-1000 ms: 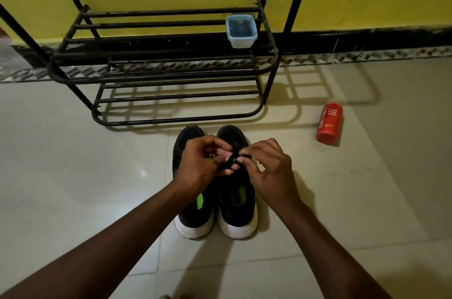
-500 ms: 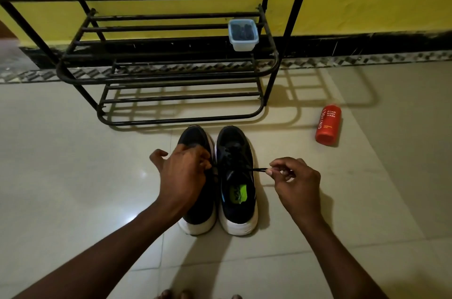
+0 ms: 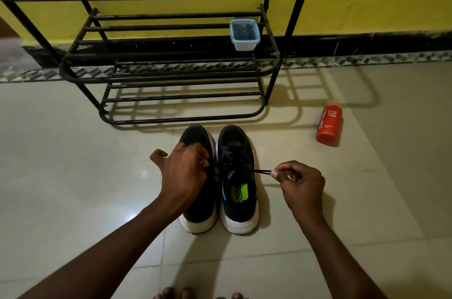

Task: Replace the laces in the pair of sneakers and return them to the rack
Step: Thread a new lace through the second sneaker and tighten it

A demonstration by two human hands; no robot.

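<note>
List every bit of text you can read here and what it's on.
"FOAM BODY WASH": on the orange bottle.
"CINTHOL": runs along the same bottle's side; the last letters are uncertain.
Small print lower on the bottle: too small to read.
Green mark inside the right sneaker: blurred, unreadable.

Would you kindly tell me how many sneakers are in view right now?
2. The left sneaker stands on the floor before the shoe rack, partly under the left hand; the right sneaker stands close beside it.
</note>
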